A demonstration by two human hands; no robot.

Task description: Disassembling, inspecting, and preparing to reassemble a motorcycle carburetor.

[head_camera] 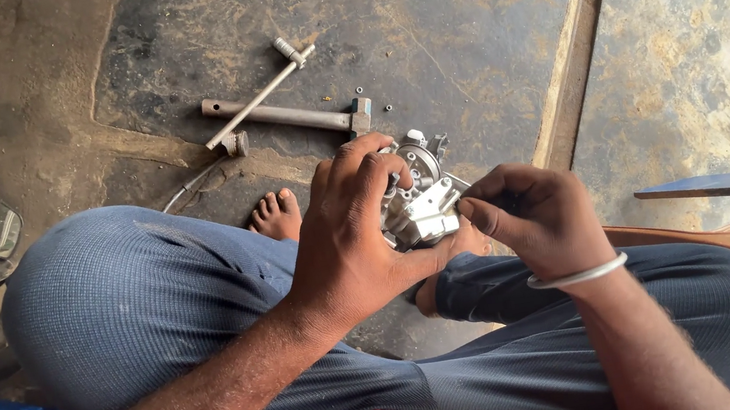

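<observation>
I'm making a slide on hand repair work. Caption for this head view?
Seated cross-legged, left hand grips a small metal engine part while right hand pinches its edge; hammer on floor.

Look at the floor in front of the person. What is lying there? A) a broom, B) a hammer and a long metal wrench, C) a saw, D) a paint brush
B, because a hammer and a long metal wrench lie crossed on the dark floor, beyond the left hand and the right hand gripping a small metal engine part.
</observation>
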